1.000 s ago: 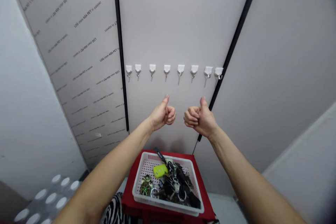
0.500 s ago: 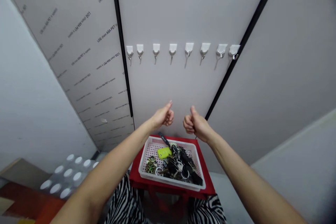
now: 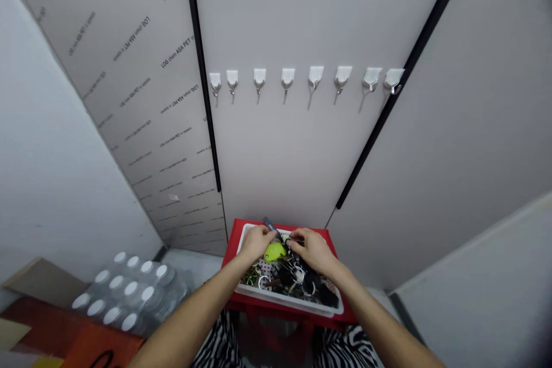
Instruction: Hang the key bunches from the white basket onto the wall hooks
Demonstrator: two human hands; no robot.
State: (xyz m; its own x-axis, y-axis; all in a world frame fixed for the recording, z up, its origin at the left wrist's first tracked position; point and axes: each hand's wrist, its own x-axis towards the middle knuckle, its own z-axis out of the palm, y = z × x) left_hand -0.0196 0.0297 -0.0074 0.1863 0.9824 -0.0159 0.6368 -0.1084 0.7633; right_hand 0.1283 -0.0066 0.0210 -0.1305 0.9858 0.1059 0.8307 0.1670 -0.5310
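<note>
My left hand (image 3: 257, 241) reaches into the white plastic basket (image 3: 293, 301) from its left side. Its thumb and fingers close on a dark strap (image 3: 269, 222) with pale lettering, which sticks up past the far rim. A bright yellow-green key fob (image 3: 274, 252) lies just below those fingertips. Over the right part of the basket is my right hand (image 3: 315, 248), with bent fingers among black keys; what they grip is hidden. A pile of keys (image 3: 297, 276) with metal rings and black fobs fills the middle and right of the basket.
The basket rests on a red surface (image 3: 234, 240) above my knees. Several white hooks (image 3: 287, 77) run in a row along the wall panel, between black strips (image 3: 405, 69). Bottles with white caps (image 3: 131, 287) stand at lower left beside an orange-red box (image 3: 99, 348).
Both hands have come down from above the basket's far edge into it. They were loose fists with thumbs up; now their fingers are among the keys. The view has shifted slightly.
</note>
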